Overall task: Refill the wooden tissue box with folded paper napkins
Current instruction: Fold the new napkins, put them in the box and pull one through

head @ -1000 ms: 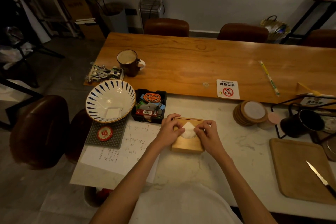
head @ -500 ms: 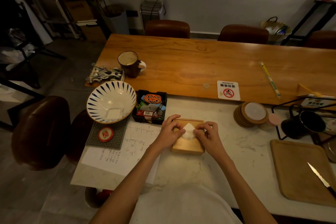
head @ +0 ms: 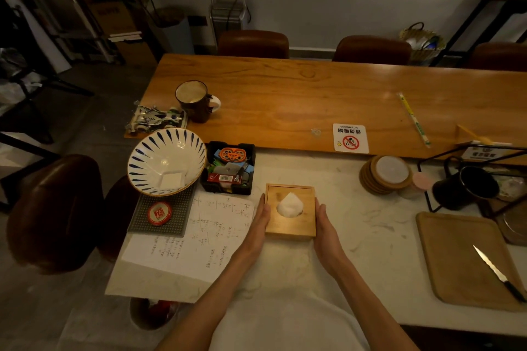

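Observation:
The square wooden tissue box sits on the white marble table in front of me, lid on. A white napkin pokes up as a pointed tuft through the round hole in the lid. My left hand lies flat against the box's left side, fingers straight. My right hand lies flat against its right side in the same way. Both palms touch the box walls, and neither hand touches the napkin.
Left of the box lie a written sheet of paper, a black tray of small items and a blue-striped bowl. Coasters and a black mug stand to the right. A knife rests on a wooden tray.
Both hands have left the napkin tuft on top of the lid and dropped to the box's left and right sides. The napkin now stands free in the hole.

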The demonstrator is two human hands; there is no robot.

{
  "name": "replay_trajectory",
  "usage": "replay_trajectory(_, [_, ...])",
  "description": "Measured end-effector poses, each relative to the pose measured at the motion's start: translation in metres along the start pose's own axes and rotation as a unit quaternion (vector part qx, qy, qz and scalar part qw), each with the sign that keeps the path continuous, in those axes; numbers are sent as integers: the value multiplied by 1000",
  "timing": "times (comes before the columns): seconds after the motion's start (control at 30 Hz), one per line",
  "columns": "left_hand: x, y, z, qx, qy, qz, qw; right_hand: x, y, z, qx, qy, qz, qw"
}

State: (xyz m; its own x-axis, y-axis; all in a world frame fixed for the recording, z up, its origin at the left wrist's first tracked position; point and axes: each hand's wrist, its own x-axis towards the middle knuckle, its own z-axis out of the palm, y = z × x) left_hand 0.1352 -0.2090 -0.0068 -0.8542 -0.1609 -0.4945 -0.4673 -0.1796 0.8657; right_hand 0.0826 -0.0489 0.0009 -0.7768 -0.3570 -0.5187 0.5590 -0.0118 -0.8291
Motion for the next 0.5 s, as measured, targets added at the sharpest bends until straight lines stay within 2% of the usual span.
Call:
replay_trajectory(0.17, [0,5,0,-3,-21,-1,1000,-1,-2,-4,-19,8,-1,1000])
replay_trajectory(0.33, [5,-1,-5,46,-41,-2,998,-4,2,-10,-152,-19,-18,988])
replay_trajectory(0.5, [9,-9,-8,128,-33,15,991,-8,-1,-4,-211,9,-41,977])
